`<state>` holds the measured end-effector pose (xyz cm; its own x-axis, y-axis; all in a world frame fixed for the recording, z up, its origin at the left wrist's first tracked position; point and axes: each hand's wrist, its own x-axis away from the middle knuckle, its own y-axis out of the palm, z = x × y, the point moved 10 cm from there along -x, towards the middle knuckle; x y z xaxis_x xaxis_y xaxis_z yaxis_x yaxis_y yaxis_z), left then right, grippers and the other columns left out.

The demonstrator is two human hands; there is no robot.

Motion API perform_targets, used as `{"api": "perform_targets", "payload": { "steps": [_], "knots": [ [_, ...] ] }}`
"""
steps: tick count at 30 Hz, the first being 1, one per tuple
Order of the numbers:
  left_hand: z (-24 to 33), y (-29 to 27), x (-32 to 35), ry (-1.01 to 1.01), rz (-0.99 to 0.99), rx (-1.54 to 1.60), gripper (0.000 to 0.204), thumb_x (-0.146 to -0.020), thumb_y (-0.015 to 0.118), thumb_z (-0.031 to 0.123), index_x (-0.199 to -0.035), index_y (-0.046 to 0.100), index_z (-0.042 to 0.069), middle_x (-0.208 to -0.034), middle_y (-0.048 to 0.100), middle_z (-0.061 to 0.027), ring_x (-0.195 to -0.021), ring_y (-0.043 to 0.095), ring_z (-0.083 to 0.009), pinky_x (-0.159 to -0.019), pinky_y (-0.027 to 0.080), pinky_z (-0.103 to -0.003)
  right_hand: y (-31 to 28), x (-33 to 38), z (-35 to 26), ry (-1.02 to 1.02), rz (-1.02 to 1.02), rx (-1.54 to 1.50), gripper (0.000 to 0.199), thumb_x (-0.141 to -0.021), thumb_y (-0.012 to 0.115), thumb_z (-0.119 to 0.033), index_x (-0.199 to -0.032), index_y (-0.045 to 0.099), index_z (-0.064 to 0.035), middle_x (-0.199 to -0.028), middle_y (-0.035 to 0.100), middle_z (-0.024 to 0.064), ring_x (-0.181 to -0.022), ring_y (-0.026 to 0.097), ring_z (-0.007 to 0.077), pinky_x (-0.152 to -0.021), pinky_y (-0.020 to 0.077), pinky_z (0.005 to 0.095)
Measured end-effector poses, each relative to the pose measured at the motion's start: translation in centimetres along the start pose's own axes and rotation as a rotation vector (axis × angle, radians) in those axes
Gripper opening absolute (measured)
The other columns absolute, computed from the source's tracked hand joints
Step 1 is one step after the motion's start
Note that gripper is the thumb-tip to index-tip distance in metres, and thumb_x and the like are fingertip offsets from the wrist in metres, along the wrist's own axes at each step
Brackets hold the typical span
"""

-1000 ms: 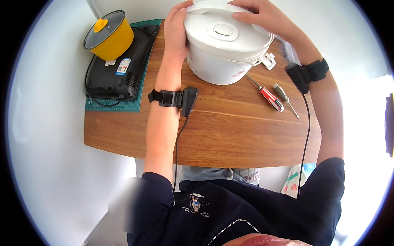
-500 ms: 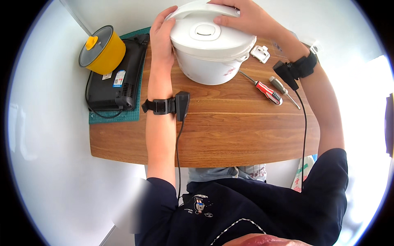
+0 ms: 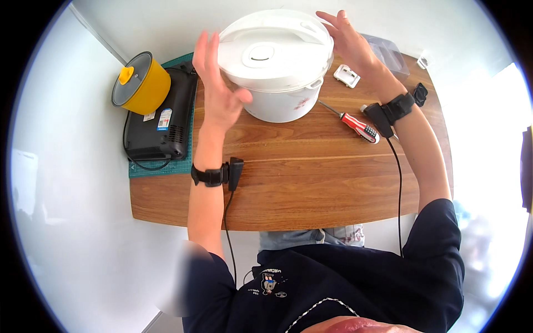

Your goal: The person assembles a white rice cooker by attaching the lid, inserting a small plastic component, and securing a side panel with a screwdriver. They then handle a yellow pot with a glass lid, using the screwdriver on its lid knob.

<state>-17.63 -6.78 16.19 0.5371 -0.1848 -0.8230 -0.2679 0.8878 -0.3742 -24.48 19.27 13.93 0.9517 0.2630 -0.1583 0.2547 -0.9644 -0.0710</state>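
A white rice cooker [image 3: 280, 106] with a pale floral print stands at the far middle of the table, its domed lid [image 3: 300, 69] on top and a carrying handle arched across the back. Beside its left side my left hand [image 3: 219, 100] is raised, fingers spread, thumb close to the lid's edge; whether it touches is hard to tell. My right hand [image 3: 351, 47] hovers by the right end of the handle, fingers apart and holding nothing. A small white plastic part [image 3: 347, 76] lies right of the cooker. Closer to me is a red-handled screwdriver [image 3: 360, 128].
At left, a yellow lidded pot [image 3: 154, 91] sits on a black flat appliance [image 3: 150, 134] over a green cutting mat [image 3: 158, 170]. A clear plastic box [image 3: 388, 54] and a small black item [image 3: 420, 94] lie at far right. Wrist straps with cables circle both forearms.
Both hands have let go of the rice cooker and moved apart from it, fingers opening. The left hand has come nearer to me. The clear box now shows more fully.
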Motion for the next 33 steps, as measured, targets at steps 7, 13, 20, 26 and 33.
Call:
{"api": "perform_targets", "payload": {
  "steps": [7,13,20,26,33],
  "knots": [
    [-0.9,2.1,4.9,-0.257,0.107,0.077,0.156,-0.057,0.085,0.075,-0.162,-0.009,0.009,-0.162,0.007,-0.0227,-0.151,0.021,-0.0419,-0.12,0.033,-0.058,0.2,-0.5,3.2,-0.095,-0.013,-0.194,0.091,-0.105,0.03,-0.07,-0.164,0.019,-0.0012,-0.165,0.031,0.0244,-0.155,0.026,0.031,-0.127,0.0175,0.0395],
    [-3.6,1.7,5.2,-0.434,0.054,0.398,0.155,-0.053,0.095,0.058,-0.164,0.0,0.009,-0.154,0.034,-0.0205,-0.141,0.045,-0.0367,-0.118,0.039,-0.051,0.3,4.6,2.6,-0.133,0.229,-0.117,0.084,-0.108,0.035,-0.061,-0.162,0.021,0.0016,-0.165,0.031,0.024,-0.153,0.029,0.0312,-0.126,0.0219,0.0406],
    [-9.1,2.6,5.4,-0.786,-0.227,0.688,0.12,-0.056,0.101,0.036,-0.156,0.042,0.004,-0.144,0.058,-0.0144,-0.138,0.053,-0.0269,-0.114,0.045,-0.04,2.4,11.6,0.3,-0.228,0.295,0.011,0.066,-0.112,0.036,-0.044,-0.162,0.025,-0.0024,-0.165,0.033,0.0195,-0.152,0.033,0.0305,-0.123,0.0293,0.0465],
    [-11.7,2.6,4.7,-0.794,-0.166,0.769,0.091,-0.088,0.08,0.048,-0.156,0.041,0.001,-0.146,0.056,-0.0164,-0.138,0.053,-0.0268,-0.109,0.048,-0.041,2.2,13.5,-0.6,-0.271,0.32,0.022,0.056,-0.111,0.046,-0.033,-0.154,0.039,0.0021,-0.156,0.048,0.0159,-0.142,0.047,0.0276,-0.117,0.0368,0.0427],
    [-6.9,0.6,1.2,-0.519,0.241,0.802,0.086,-0.105,0.027,0.07,-0.159,0.027,0.003,-0.161,0.035,-0.0228,-0.149,0.038,-0.0334,-0.121,0.034,-0.046,-1.2,8.5,-1.2,-0.383,0.455,0.026,0.063,-0.112,0.033,-0.048,-0.153,0.043,-0.0013,-0.155,0.05,0.0163,-0.142,0.047,0.0297,-0.119,0.0359,0.0436]
  ]
}}
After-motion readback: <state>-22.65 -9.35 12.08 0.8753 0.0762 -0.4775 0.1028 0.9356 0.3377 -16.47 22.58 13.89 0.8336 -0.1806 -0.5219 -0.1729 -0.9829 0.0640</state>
